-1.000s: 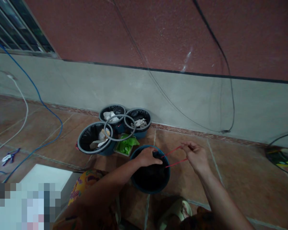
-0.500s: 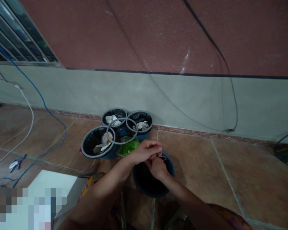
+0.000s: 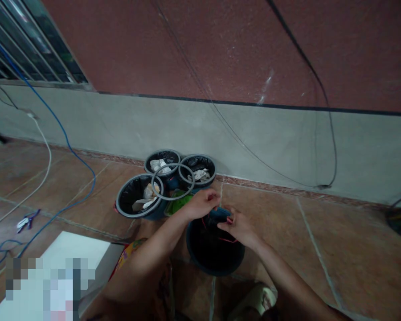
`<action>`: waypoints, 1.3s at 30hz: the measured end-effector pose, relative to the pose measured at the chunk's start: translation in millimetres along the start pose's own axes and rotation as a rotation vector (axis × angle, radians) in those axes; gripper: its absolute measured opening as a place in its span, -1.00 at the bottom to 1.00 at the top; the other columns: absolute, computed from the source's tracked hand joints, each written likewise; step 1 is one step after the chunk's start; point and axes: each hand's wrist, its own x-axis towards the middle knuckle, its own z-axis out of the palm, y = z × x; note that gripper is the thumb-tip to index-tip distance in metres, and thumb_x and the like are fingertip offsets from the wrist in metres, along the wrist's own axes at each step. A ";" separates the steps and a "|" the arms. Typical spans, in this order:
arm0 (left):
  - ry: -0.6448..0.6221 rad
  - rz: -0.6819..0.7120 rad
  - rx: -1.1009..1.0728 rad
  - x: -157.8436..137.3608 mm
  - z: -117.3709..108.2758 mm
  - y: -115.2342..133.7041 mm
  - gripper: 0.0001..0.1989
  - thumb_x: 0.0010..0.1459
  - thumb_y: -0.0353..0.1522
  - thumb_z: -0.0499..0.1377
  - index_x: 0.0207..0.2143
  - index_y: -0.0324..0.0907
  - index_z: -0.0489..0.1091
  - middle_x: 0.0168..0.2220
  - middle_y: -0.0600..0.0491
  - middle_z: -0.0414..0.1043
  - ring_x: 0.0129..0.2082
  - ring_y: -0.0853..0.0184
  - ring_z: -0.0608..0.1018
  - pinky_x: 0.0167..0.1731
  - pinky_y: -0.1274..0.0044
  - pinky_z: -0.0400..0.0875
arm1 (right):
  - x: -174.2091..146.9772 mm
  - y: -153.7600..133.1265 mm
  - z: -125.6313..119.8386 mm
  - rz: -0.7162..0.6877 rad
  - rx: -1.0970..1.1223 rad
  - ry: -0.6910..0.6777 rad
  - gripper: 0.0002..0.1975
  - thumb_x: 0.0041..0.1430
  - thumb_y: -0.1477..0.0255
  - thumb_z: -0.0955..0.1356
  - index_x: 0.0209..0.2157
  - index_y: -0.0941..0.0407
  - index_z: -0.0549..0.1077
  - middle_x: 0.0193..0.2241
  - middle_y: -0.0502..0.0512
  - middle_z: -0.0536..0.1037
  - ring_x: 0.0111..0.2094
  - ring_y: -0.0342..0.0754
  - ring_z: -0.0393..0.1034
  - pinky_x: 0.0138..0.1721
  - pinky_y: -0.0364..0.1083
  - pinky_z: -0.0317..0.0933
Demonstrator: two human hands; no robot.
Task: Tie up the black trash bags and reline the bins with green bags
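A dark blue bin (image 3: 216,267) stands on the floor in front of me, its inside black. Over its far rim, my left hand (image 3: 204,203) is pinched closed, with a thin red drawstring hanging below its fingers. My right hand (image 3: 239,227) is on the right side of the opening, its fingers closed on the red drawstring (image 3: 227,240). The string appears to belong to a black trash bag, whose shape is hard to make out against the dark inside. A blue strip of the far rim shows between the hands.
Three lined bins hold crumpled paper: a near one (image 3: 122,209) and two by the wall (image 3: 160,150) (image 3: 200,156). A loose grey ring (image 3: 153,187) lies over them beside something green (image 3: 179,203). Left are a white box (image 3: 76,245), pliers-like tool (image 3: 28,220) and blue cable (image 3: 87,167).
My hands have drawn apart over the bin. The right hand moved right, and the red string now shows more. The view has shifted slightly.
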 end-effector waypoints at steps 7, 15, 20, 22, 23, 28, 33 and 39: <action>-0.044 0.118 0.215 -5.1 26.2 27.3 -0.62 0.29 -0.22 -0.05 0.03 -0.25 0.29 -0.43 0.04 0.51 -0.39 0.33 0.55 -0.30 0.53 0.40 | 2.9 -24.2 10.9 -0.178 0.466 -0.056 -0.76 0.02 0.34 0.36 -0.24 0.11 0.49 -0.36 0.05 0.59 -0.30 -0.05 0.46 -0.28 -0.11 0.30; 0.009 -0.113 0.426 3.4 8.4 -0.8 -0.58 0.13 -0.43 0.02 0.07 -0.26 0.27 -0.04 -0.11 0.49 -0.02 0.21 0.52 0.01 0.44 0.35 | 8.1 -24.8 -19.8 -0.137 0.328 0.008 -0.69 0.16 0.29 0.23 -0.60 0.10 0.35 -0.64 -0.06 0.40 -0.57 -0.18 0.25 -0.47 -0.18 0.10; -0.512 0.104 0.300 -0.8 25.1 -20.2 -0.39 -0.21 -0.52 0.21 0.01 -0.20 0.34 -0.03 -0.04 0.47 -0.08 0.19 0.51 -0.05 0.50 0.38 | 2.7 -34.1 -35.2 -0.091 0.553 0.018 -0.69 0.11 0.17 0.30 -0.48 0.13 0.42 -0.61 -0.07 0.38 -0.56 -0.21 0.19 -0.50 -0.19 0.08; -0.496 0.144 0.319 -2.3 35.1 -23.3 -0.34 -0.26 -0.51 0.26 0.02 -0.18 0.34 -0.03 -0.03 0.46 -0.12 0.17 0.51 -0.08 0.49 0.38 | 0.3 -37.7 -39.9 -0.033 0.647 0.023 -0.66 0.08 0.12 0.32 -0.44 0.14 0.44 -0.63 -0.09 0.36 -0.61 -0.24 0.14 -0.57 -0.20 0.00; -0.475 0.147 0.334 -2.6 39.3 -24.5 -0.35 -0.25 -0.48 0.29 0.01 -0.17 0.35 -0.04 -0.02 0.46 -0.13 0.17 0.51 -0.09 0.48 0.38 | -0.7 -38.6 -42.1 -0.006 0.697 0.033 -0.64 0.06 0.10 0.33 -0.42 0.14 0.45 -0.64 -0.09 0.35 -0.64 -0.25 0.10 -0.61 -0.21 -0.05; -0.308 0.084 0.318 0.1 53.0 -31.0 -0.78 0.18 -0.32 0.05 -0.25 -0.17 0.47 -0.31 0.03 0.51 -0.28 0.28 0.52 -0.20 0.52 0.33 | -1.9 -34.3 -52.4 0.064 0.895 0.100 -0.58 -0.06 0.06 0.41 -0.36 0.15 0.46 -0.62 -0.08 0.39 -0.71 -0.31 -0.03 -0.70 -0.23 -0.22; -0.109 -0.088 -0.014 6.0 63.2 -36.0 -0.63 0.26 -0.27 -0.07 -0.45 -0.21 0.43 -0.45 0.03 0.49 -0.39 0.35 0.49 -0.27 0.55 0.34 | 3.5 -11.5 -67.1 0.062 0.741 0.262 -0.69 -0.08 0.18 0.42 -0.38 0.13 0.48 -0.55 -0.01 0.48 -0.57 -0.20 0.26 -0.55 -0.20 0.12; 0.185 -0.377 -0.235 14.5 68.3 -49.0 -0.63 0.27 -0.27 -0.10 -0.51 -0.20 0.32 -0.66 0.15 0.26 -0.65 0.44 0.31 -0.56 0.59 0.16 | -6.6 12.5 -87.5 -0.022 0.214 0.360 -0.73 0.10 0.30 0.28 -0.25 0.12 0.52 -0.34 0.11 0.62 -0.32 -0.03 0.46 -0.24 -0.05 0.28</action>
